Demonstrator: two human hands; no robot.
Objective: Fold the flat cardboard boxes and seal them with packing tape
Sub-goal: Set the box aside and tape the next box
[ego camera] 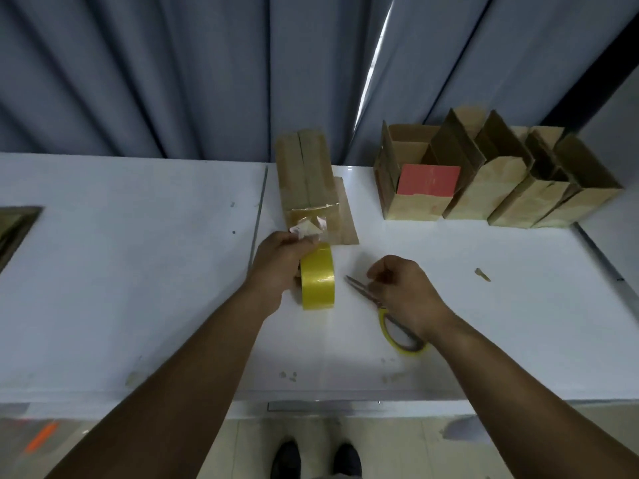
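Observation:
A folded brown cardboard box (306, 178) lies on the white table (138, 271), its near end wrapped in clear tape. My left hand (276, 267) grips a yellow roll of packing tape (317, 278) just in front of the box, with a crumpled tape end at my fingertips. My right hand (401, 288) is curled over a pair of scissors (397, 326) with yellow handles that lies on the table; whether it holds them I cannot tell.
Several folded, open-topped cardboard boxes (498, 181) stand in a row at the back right, one with a red label (428, 179). A grey curtain (173, 70) hangs behind the table. A scrap (483, 274) lies at right. My shoes (314, 458) show below the table edge.

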